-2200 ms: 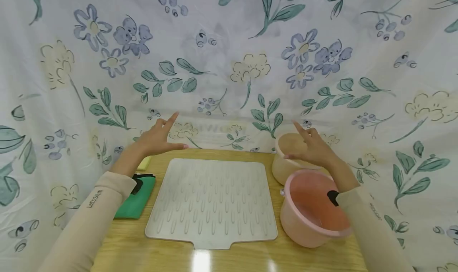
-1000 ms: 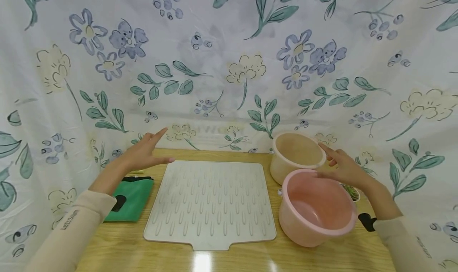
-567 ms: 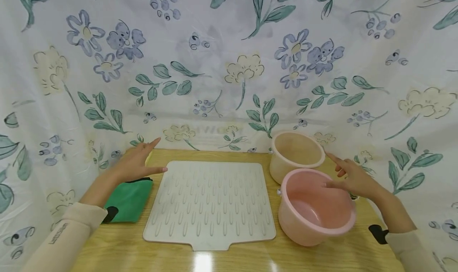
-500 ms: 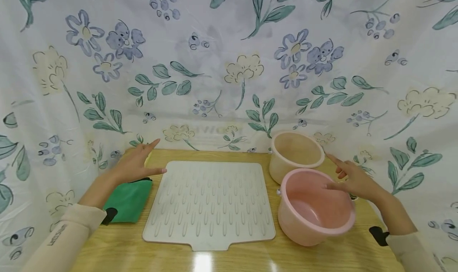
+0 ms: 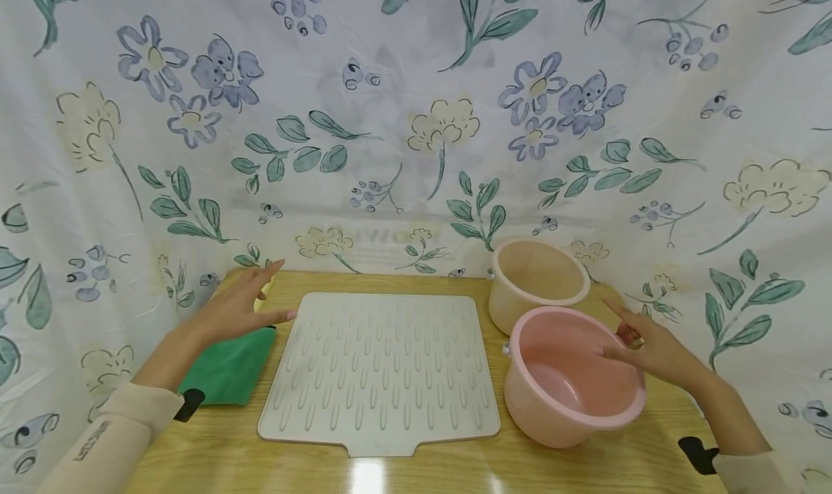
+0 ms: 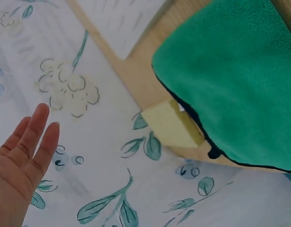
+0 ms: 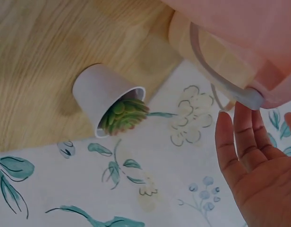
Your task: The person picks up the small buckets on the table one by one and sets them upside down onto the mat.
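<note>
My left hand (image 5: 237, 306) hovers above a folded green cloth (image 5: 234, 367) at the left, its thumb and fingers spread. A pale yellow sponge-like block (image 6: 171, 124) lies beside the cloth's dark edge in the left wrist view. At the right, my right hand (image 5: 663, 351) is over the far-right rim of a pink bucket (image 5: 536, 414), thumb above its opening and index finger extended. Its fingertips appear close to the bucket's handle joint (image 7: 251, 98) in the right wrist view; contact cannot be told. Neither hand holds anything.
A white ridged drying mat (image 5: 383, 378) lies mid-table. Behind the pink bucket stands a cream bucket (image 5: 510, 302). A small white pot (image 7: 100, 90) with a green succulent (image 7: 125, 116) stands near the table's back edge. A floral curtain (image 5: 383, 140) closes off the back.
Both hands have moved apart and lower. The left came down over the green cloth; the right left the cream bucket's area and moved right, to the pink bucket's far rim.
</note>
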Action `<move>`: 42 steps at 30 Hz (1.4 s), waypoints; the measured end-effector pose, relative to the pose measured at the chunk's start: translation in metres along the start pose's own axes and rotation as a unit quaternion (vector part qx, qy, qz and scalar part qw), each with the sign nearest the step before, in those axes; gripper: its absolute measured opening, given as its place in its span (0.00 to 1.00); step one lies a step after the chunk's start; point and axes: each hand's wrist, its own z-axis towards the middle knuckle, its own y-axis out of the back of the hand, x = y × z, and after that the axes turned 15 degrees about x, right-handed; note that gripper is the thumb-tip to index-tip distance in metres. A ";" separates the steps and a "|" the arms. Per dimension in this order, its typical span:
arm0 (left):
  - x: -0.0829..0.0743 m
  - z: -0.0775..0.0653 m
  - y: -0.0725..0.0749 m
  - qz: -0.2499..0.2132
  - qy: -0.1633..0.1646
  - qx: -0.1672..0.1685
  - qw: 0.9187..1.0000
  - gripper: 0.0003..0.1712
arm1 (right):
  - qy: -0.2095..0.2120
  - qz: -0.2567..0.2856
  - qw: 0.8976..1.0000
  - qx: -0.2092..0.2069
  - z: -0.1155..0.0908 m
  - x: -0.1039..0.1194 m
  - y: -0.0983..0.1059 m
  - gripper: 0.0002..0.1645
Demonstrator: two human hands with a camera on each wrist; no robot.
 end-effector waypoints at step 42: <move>0.018 -0.030 -0.055 -0.075 0.029 0.030 0.996 0.57 | 0.019 0.413 0.910 0.031 -0.056 -0.046 -0.052 0.35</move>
